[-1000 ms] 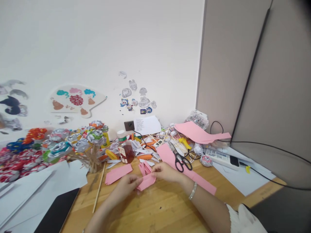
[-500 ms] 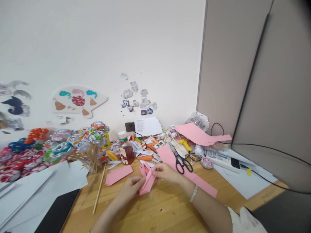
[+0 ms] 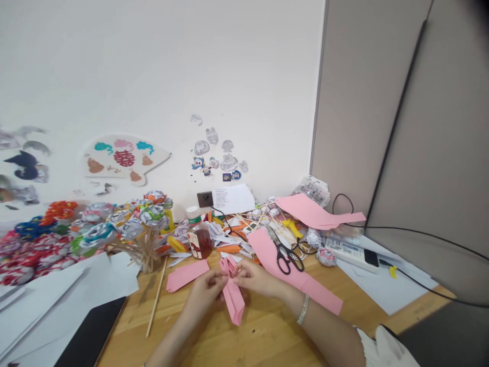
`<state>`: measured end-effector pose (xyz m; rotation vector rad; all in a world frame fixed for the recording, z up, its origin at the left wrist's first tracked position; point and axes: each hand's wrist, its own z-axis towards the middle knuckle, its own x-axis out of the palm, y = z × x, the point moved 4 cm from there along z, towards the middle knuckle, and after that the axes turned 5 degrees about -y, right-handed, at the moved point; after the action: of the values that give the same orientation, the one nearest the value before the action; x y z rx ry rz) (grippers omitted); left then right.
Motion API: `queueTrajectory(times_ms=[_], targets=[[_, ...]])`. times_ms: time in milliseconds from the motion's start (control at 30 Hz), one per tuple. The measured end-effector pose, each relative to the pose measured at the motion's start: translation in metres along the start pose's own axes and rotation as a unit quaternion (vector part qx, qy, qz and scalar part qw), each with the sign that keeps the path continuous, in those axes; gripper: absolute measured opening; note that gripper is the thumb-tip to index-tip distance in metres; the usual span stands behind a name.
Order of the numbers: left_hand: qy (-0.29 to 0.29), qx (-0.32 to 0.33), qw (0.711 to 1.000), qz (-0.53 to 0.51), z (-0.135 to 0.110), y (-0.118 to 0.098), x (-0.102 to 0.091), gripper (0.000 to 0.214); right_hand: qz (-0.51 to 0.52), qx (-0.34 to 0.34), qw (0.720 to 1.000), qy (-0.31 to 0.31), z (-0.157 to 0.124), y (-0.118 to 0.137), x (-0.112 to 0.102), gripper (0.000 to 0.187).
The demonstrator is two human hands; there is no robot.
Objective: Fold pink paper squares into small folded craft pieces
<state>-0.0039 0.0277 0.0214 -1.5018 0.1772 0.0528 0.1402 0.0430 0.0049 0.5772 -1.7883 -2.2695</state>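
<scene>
A folded pink paper point(image 3: 233, 299) is pinched between both hands over the front middle of the table. My left hand point(image 3: 208, 289) grips it from the left side, thumb and fingers together. On the other side my right hand point(image 3: 252, 278) pinches it near its narrow middle, where several folds meet. One end of the paper points toward me; the other spreads out behind the fingers. Left of the hands lies a flat pink paper piece point(image 3: 187, 275). Black-handled scissors point(image 3: 288, 259) rest on a long pink paper strip point(image 3: 317, 290) to the right.
A jar of reddish liquid point(image 3: 199, 239) stands behind the hands amid paper scraps. Paper flowers on sticks point(image 3: 141, 224) fill the back left. One wooden stick point(image 3: 156, 295) lies near white sheets point(image 3: 42, 306). A power strip point(image 3: 351, 253) and cable are at right.
The pink paper has turned: its near end now points more toward me and reaches lower. Both hands have come closer together around its middle.
</scene>
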Motion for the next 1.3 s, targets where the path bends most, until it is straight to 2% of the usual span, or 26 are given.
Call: queueTrajectory(times_ms=[167, 233, 333, 600, 833, 933, 1100, 1300], targets=[[-0.103, 0.002, 0.993, -0.049, 0.009, -0.005, -0.021, 0.04, 0.091, 0.016, 0.993, 0.073, 0.003, 0.002, 0.001, 0.044], [-0.12, -0.003, 0.991, -0.06, 0.011, -0.004, -0.024, 0.042, 0.119, 0.007, 0.99, 0.073, 0.005, 0.005, 0.0, 0.042], [-0.106, -0.006, 0.993, -0.059, 0.011, -0.003, -0.021, 0.044, 0.139, -0.004, 0.989, 0.047, 0.006, 0.009, -0.005, 0.038], [-0.098, 0.003, 0.991, -0.087, 0.011, -0.002, -0.019, 0.044, 0.14, 0.007, 0.989, 0.044, 0.002, 0.013, -0.013, 0.043], [-0.042, -0.023, 0.997, -0.056, 0.007, -0.005, -0.012, 0.048, 0.094, -0.023, 0.995, -0.014, 0.006, 0.004, -0.017, 0.037], [-0.023, -0.027, 0.998, -0.044, 0.004, -0.008, -0.009, 0.049, 0.081, -0.022, 0.996, -0.019, 0.006, 0.004, -0.018, 0.036], [-0.005, -0.028, 0.999, -0.041, 0.002, -0.012, -0.007, 0.051, 0.138, -0.004, 0.99, 0.005, 0.008, 0.0, -0.018, 0.039], [0.002, -0.031, 0.998, -0.059, 0.002, -0.014, -0.011, 0.051, 0.189, -0.013, 0.982, -0.02, 0.009, 0.0, -0.017, 0.037]])
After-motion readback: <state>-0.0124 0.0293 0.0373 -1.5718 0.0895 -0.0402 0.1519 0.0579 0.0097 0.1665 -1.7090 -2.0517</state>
